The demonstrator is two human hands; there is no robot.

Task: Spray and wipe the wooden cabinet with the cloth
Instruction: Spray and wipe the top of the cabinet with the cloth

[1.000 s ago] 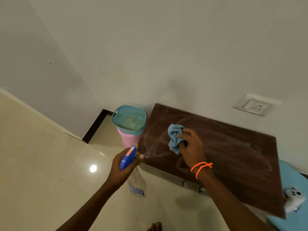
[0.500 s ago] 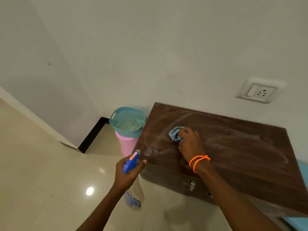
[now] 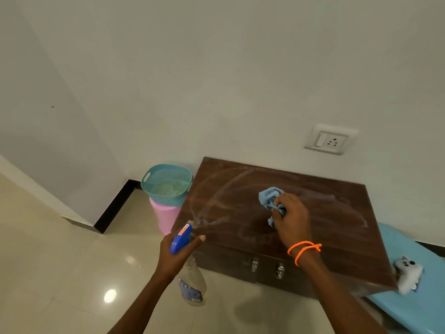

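Observation:
The low dark wooden cabinet [image 3: 332, 227] stands against the white wall, its top streaked with pale wet smears. My right hand [image 3: 292, 219], with orange bead bands at the wrist, grips a crumpled light blue cloth [image 3: 269, 197] pressed on the middle of the top. My left hand [image 3: 178, 254] holds a clear spray bottle [image 3: 192, 283] with a blue trigger head, its nozzle aimed at the cabinet's front left corner. A faint mist shows at the nozzle.
A teal basket [image 3: 166, 183] sits on a pink bin [image 3: 166, 216] left of the cabinet. A light blue surface [image 3: 423, 307] with a white game controller [image 3: 408, 271] lies at the right. A wall socket [image 3: 331, 139] is above. Glossy tile floor [image 3: 60, 273] spreads to the left.
My right hand has slid the cloth to the right, from the left part of the top toward its middle. The spray bottle stays near the front left corner.

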